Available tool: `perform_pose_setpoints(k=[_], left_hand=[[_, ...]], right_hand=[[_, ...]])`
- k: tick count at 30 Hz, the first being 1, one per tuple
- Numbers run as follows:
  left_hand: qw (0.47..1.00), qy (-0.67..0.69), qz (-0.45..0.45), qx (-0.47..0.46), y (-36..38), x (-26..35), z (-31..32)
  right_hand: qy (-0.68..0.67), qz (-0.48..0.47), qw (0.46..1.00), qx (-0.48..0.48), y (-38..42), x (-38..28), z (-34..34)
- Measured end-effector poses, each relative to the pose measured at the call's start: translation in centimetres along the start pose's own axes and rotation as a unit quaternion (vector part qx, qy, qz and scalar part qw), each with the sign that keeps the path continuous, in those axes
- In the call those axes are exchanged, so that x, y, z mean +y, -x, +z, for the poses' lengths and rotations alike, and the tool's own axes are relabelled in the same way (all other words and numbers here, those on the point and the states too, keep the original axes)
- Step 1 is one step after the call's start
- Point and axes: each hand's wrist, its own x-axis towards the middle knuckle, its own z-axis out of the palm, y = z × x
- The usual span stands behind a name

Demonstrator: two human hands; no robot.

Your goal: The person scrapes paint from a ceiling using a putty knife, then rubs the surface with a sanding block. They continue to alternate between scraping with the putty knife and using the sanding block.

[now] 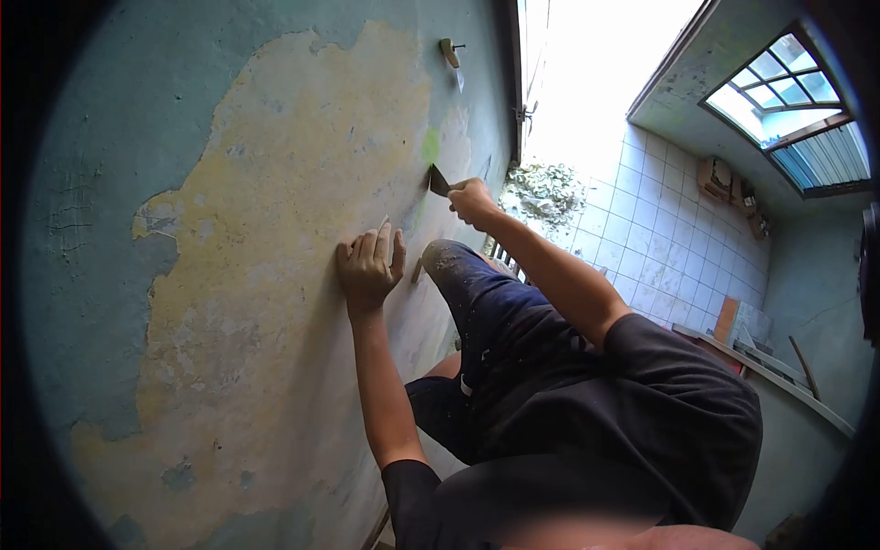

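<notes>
Scraper: where do you have it?

On my feed it's in the right hand, fingers closed round the handle end. I see its dark blade up against the wall, just below a bright green patch. How hard the edge presses, I can't tell.

And the left hand?

I have it laid on the same wall, lower in my view, fingers slightly spread. It sits on the pale yellowish area, where the blue-green paint stops at a ragged edge.

What else do you get around them?

A dusty bent knee beside the wall, between the two forearms. Higher up the wall, a nail beside a small tan piece. Past the right hand I see a heap of flakes on white floor tiles, and farther off a barred window.
</notes>
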Motion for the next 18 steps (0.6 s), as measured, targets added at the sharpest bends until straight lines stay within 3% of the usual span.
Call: perform_pose_setpoints(k=[3,5,9,18], left_hand=[[1.000,-0.023,0.008,-0.009,-0.1,-0.4,0.6],[1.000,-0.021,0.019,0.001,0.2,-0.5,0.8],[1.000,-0.019,0.013,-0.007,0.1,-0.3,0.6],[1.000,-0.022,0.020,0.002,-0.2,-0.4,0.6]], right_hand=[[0.013,0.021,1.000,-0.005,1.6,-1.6,-0.5],[-0.023,-0.027,0.999,-0.020,5.2,-3.4,-0.6],[-0.012,-0.044,0.999,0.002,1.4,-1.7,-0.9],[0.011,-0.072,0.997,0.025,3.4,-4.5,-1.6]])
